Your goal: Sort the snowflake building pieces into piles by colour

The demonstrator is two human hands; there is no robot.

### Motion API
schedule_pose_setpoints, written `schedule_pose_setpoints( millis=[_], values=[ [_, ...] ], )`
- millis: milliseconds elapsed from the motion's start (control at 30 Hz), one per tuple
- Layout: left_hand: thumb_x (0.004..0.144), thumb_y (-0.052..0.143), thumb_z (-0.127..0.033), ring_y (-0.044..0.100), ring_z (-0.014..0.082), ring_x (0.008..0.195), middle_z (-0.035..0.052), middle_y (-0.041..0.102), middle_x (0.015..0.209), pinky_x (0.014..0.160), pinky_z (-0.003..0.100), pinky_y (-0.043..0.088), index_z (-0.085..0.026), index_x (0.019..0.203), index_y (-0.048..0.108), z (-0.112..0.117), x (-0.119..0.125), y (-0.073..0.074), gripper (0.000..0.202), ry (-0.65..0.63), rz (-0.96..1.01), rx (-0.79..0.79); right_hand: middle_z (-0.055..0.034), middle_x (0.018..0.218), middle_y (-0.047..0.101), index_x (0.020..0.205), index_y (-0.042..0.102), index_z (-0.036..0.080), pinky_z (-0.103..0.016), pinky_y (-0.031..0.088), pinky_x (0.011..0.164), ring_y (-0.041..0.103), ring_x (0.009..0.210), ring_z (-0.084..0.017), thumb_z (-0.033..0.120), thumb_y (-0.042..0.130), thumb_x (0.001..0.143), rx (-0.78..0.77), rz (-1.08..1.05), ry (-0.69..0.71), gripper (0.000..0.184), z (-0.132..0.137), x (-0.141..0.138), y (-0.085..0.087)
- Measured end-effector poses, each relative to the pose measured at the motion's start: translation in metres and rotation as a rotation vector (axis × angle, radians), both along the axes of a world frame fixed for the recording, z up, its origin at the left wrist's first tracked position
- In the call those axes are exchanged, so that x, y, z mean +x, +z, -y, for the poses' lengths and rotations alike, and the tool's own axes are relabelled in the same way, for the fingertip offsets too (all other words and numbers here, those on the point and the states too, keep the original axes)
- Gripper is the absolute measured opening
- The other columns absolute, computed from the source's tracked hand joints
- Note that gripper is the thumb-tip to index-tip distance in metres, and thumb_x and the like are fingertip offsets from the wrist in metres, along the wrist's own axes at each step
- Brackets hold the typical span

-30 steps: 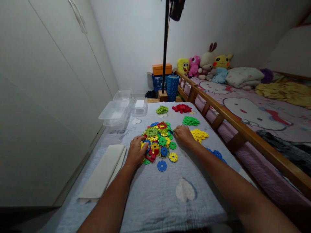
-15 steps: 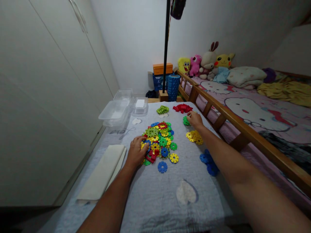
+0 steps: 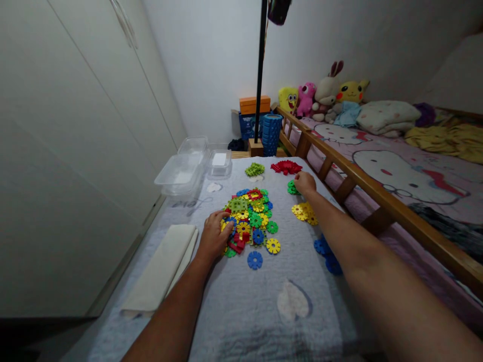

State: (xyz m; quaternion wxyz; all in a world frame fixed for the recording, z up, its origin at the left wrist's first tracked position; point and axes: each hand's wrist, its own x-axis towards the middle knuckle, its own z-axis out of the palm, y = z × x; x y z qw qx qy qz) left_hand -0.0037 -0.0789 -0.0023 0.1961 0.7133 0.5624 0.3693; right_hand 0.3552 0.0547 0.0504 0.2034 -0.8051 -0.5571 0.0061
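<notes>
A mixed heap of plastic interlocking discs and squares (image 3: 247, 221) in red, yellow, green and blue lies mid-table. My left hand (image 3: 217, 231) rests against the heap's left side, fingers apart and curved over its edge pieces. Farther off on the right, my right hand (image 3: 305, 183) is at a small pile of green discs (image 3: 292, 187). Its fingers are bent together, their tips partly hidden, and I cannot make out what is between them. Close by are piles of red pieces (image 3: 287, 167), yellow discs (image 3: 305, 213), blue discs (image 3: 328, 255) and light-green squares (image 3: 255, 170).
Clear plastic containers (image 3: 181, 171) stand at the back left, and a folded cream cloth (image 3: 160, 269) lies at the left. The wooden bed rail (image 3: 362, 186) runs along the right side. A black pole (image 3: 260, 75) rises behind the table.
My right hand has turned slightly at the green pile, its fingers now lower and more tucked. My left hand stays against the heap. The whole view has shifted a little.
</notes>
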Motion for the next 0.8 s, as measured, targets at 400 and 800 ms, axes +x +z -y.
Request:
schedule_pose_setpoints(
  millis=[400, 800],
  values=[
    [0.090, 0.055, -0.037, 0.057, 0.0270, 0.120, 0.0091, 0.065, 0.121, 0.110, 0.048, 0.042, -0.022, 0.108, 0.066, 0.000, 0.001, 0.005, 0.026, 0.008, 0.007, 0.004, -0.0073, 0.101, 0.076, 0.098, 0.076, 0.018, -0.026, 0.046, 0.083, 0.065, 0.089, -0.018, 0.015, 0.058, 0.084, -0.056, -0.178, 0.478, 0.023, 0.075, -0.073, -0.015],
    [0.089, 0.056, -0.036, 0.057, 0.0268, 0.120, 0.0095, 0.064, 0.120, 0.110, 0.047, 0.042, -0.021, 0.108, 0.065, 0.001, 0.001, 0.004, 0.026, 0.007, 0.010, 0.014, -0.0100, 0.107, 0.065, 0.106, 0.068, 0.016, -0.030, 0.041, 0.092, 0.056, 0.103, -0.021, 0.018, 0.063, 0.079, -0.032, -0.111, 0.425, 0.028, 0.085, -0.089, -0.036]
  ],
)
